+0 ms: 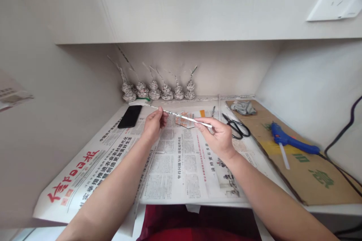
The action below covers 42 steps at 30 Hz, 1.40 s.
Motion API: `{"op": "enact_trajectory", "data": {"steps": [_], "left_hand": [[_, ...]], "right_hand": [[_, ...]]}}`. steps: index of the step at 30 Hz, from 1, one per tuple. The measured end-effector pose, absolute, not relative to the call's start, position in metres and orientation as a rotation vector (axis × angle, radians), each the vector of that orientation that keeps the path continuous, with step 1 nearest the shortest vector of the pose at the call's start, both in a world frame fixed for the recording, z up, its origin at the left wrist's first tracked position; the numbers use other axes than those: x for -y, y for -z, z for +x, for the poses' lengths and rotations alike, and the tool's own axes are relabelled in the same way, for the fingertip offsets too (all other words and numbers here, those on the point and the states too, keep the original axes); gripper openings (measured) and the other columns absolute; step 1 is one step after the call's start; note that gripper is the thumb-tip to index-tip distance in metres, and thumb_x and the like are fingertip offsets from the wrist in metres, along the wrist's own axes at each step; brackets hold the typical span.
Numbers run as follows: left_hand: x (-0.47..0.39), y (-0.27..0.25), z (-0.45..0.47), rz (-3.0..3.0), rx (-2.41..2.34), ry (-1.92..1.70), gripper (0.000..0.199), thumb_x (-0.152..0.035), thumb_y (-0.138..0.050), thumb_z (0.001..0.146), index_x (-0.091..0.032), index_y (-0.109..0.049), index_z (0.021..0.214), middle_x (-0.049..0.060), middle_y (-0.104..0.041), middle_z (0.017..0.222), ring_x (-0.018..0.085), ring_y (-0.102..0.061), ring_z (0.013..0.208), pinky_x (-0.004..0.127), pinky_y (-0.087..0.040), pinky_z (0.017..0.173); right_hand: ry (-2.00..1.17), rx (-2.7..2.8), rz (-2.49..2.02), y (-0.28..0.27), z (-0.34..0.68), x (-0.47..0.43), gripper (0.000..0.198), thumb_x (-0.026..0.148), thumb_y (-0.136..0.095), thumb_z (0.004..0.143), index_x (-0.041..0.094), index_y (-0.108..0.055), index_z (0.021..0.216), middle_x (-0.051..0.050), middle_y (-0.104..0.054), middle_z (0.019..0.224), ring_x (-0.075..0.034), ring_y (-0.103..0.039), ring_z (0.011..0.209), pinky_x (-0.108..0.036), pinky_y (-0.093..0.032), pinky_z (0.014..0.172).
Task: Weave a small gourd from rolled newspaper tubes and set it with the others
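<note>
A thin rolled newspaper stick (181, 115) stretches between my two hands, slanting down to the right above the newspaper (169, 173). My left hand (154, 122) pinches it near its left part, thumb on top. Around its thicker white right end, the fingers of my right hand (216, 135) are closed. Below the stick lies a small piece with orange lettering (185, 120), partly covered by it. Black-handled scissors (240, 130) rest just right of my right hand. Left of my left hand is a black phone (130, 116).
Several woven gourd shapes (154, 91) stand along the back wall. On the right, a cardboard sheet (283, 173) bears a blue glue gun (294, 141) and a crumpled grey cloth (243, 107). A black cable (339, 135) runs at the right. An overhead panel (198, 7) hangs above.
</note>
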<state>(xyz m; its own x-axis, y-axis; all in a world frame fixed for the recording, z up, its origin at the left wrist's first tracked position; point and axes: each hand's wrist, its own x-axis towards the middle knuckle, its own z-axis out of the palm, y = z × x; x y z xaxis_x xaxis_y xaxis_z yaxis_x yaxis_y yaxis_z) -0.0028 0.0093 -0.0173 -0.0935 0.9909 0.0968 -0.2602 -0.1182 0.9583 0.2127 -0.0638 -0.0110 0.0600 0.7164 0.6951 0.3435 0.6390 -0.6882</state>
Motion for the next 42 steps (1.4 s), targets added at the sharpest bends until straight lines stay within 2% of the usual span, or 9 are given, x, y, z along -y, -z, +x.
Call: {"op": "enact_trajectory", "data": {"steps": [3, 5, 7, 8, 12, 17, 23, 30, 42], "left_hand": [[0.005, 0.015, 0.003, 1.56, -1.211, -1.725, 0.044, -0.051, -0.059, 0.092, -0.016, -0.062, 0.065, 0.0, -0.052, 0.057, 0.012, -0.048, 0.057, 0.023, -0.039, 0.057], [0.014, 0.014, 0.007, 1.928, -1.147, -1.808, 0.028, -0.045, -0.064, 0.09, -0.018, -0.069, 0.085, 0.002, -0.066, 0.078, 0.016, -0.058, 0.075, 0.026, -0.045, 0.073], [0.019, 0.014, 0.012, 2.29, -0.923, -1.598, 0.027, -0.042, -0.062, 0.092, -0.021, -0.07, 0.106, 0.006, -0.072, 0.099, 0.02, -0.063, 0.096, 0.031, -0.044, 0.089], [0.02, 0.015, 0.014, 2.415, -0.818, -1.483, 0.027, -0.041, -0.061, 0.094, -0.022, -0.07, 0.11, 0.006, -0.074, 0.101, 0.021, -0.064, 0.098, 0.033, -0.042, 0.092], [0.014, 0.022, 0.016, 2.527, -0.704, -1.393, 0.022, -0.034, -0.056, 0.097, -0.023, -0.073, 0.104, 0.004, -0.074, 0.087, 0.017, -0.065, 0.083, 0.033, -0.04, 0.086], [0.013, 0.022, 0.014, 2.516, -0.78, -1.479, 0.022, -0.036, -0.057, 0.097, -0.024, -0.074, 0.102, 0.004, -0.074, 0.086, 0.018, -0.064, 0.084, 0.034, -0.04, 0.085], [0.02, 0.018, 0.017, 2.599, -0.786, -1.513, 0.021, -0.026, -0.055, 0.098, -0.023, -0.072, 0.111, 0.007, -0.076, 0.099, 0.019, -0.065, 0.097, 0.036, -0.044, 0.09], [0.027, 0.021, 0.023, 2.528, -0.64, -1.513, 0.029, -0.02, -0.053, 0.099, -0.024, -0.066, 0.124, 0.009, -0.072, 0.113, 0.018, -0.066, 0.108, 0.035, -0.054, 0.096], [0.029, 0.022, 0.025, 2.534, -0.598, -1.582, 0.029, -0.025, -0.058, 0.096, -0.024, -0.068, 0.123, 0.008, -0.073, 0.115, 0.02, -0.067, 0.114, 0.039, -0.055, 0.101]], "right_hand": [[-0.223, 1.62, -0.868, 0.01, 0.212, 0.065, 0.015, 0.022, -0.068, 0.09, 0.027, -0.076, 0.101, -0.002, -0.079, 0.097, -0.017, -0.073, 0.087, -0.032, -0.058, 0.082], [-0.193, 1.664, -0.833, 0.01, 0.211, 0.065, 0.016, 0.02, -0.067, 0.09, 0.027, -0.075, 0.102, -0.002, -0.079, 0.096, -0.016, -0.073, 0.086, -0.032, -0.057, 0.081], [-0.175, 1.704, -0.811, 0.01, 0.209, 0.065, 0.017, 0.017, -0.066, 0.091, 0.026, -0.075, 0.102, -0.002, -0.078, 0.094, -0.016, -0.072, 0.084, -0.031, -0.057, 0.078], [-0.17, 1.719, -0.81, 0.011, 0.208, 0.066, 0.017, 0.017, -0.066, 0.09, 0.026, -0.075, 0.102, -0.002, -0.078, 0.093, -0.015, -0.071, 0.082, -0.031, -0.056, 0.075], [-0.284, 1.661, -0.838, 0.012, 0.203, 0.069, 0.015, 0.023, -0.071, 0.088, 0.023, -0.074, 0.102, -0.003, -0.078, 0.093, -0.015, -0.071, 0.076, -0.029, -0.058, 0.07], [-0.495, 1.512, -0.799, 0.013, 0.197, 0.073, 0.02, 0.026, -0.074, 0.086, 0.023, -0.075, 0.105, -0.005, -0.079, 0.101, -0.017, -0.074, 0.084, -0.032, -0.062, 0.078], [-0.225, 1.649, -0.771, 0.009, 0.198, 0.077, 0.018, 0.02, -0.072, 0.087, 0.026, -0.075, 0.103, -0.001, -0.079, 0.09, -0.014, -0.068, 0.07, -0.031, -0.058, 0.068], [-0.009, 1.718, -0.666, 0.007, 0.202, 0.075, 0.023, 0.015, -0.069, 0.088, 0.027, -0.075, 0.106, -0.001, -0.079, 0.086, -0.016, -0.071, 0.073, -0.034, -0.059, 0.071], [0.071, 1.741, -0.671, 0.008, 0.204, 0.073, 0.025, 0.013, -0.07, 0.086, 0.03, -0.076, 0.104, -0.001, -0.078, 0.089, -0.017, -0.072, 0.079, -0.035, -0.061, 0.075]]}}
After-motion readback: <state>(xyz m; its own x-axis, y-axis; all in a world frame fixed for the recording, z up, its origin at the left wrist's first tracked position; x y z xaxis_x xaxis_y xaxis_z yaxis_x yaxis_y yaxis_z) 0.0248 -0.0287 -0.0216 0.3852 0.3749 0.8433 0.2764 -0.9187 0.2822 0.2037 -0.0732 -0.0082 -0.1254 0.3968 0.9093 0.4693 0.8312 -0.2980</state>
